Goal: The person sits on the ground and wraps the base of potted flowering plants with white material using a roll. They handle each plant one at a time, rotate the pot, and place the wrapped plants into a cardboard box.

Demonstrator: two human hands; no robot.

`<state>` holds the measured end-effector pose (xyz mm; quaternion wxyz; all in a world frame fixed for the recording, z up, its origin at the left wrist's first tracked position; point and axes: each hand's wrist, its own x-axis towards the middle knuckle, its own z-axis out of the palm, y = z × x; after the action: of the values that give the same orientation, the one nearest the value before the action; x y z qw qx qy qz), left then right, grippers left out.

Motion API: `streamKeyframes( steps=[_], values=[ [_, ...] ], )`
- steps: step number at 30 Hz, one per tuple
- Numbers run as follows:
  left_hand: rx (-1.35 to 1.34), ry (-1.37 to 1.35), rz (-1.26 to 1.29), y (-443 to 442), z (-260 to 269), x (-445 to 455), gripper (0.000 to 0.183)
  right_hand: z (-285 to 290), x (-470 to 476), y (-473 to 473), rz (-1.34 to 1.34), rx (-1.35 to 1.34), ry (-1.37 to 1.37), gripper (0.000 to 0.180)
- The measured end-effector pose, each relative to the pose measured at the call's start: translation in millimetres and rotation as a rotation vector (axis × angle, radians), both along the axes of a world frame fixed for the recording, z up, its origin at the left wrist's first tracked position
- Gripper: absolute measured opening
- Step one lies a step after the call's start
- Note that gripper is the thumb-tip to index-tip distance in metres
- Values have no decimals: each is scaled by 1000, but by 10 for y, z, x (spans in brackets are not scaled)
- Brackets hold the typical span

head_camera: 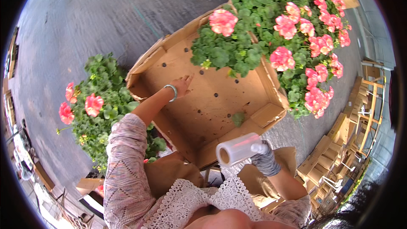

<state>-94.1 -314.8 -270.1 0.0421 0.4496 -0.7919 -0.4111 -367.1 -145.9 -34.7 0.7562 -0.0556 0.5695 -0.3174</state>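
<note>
My bare left hand [182,86], with a pale bangle [173,93] at its wrist, reaches over a shallow cardboard tray [181,114]. Its fingers are stretched out and hold nothing. One potted geranium [219,49] with a pink bloom fills the tray's far right part; its pot is hidden under the leaves. A loose green leaf [238,119] lies on the tray floor near the close right corner. In a grey glove, my right hand [266,160] grips a roll of clear plastic film [237,149], held above the tray's near right edge.
More pink geraniums [299,35] crowd beyond the tray's right side. Another geranium clump [105,98] stands on the left, close to my left sleeve. Stacked cardboard boxes [321,156] and a wooden rack [370,111] line the right. Dark ground cover [95,22] spreads behind.
</note>
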Motion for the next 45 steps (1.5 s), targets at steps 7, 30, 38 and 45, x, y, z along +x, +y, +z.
streamKeyframes(
  steps=[7,30,38,45],
  values=[
    [-179,-230,110,-230,-478,-783,21,241,-15,9,-113,67,-60,39],
    [-256,679,296,1782,2923,-1061,23,-505,-188,-108,-480,-290,-427,32],
    [20,1001,363,1691,2779,-1306,33,-218,-305,-133,-420,-446,-349,32],
    [-306,632,124,1735,2572,-1370,31,-58,-438,-71,-396,-532,-326,32]
  ],
)
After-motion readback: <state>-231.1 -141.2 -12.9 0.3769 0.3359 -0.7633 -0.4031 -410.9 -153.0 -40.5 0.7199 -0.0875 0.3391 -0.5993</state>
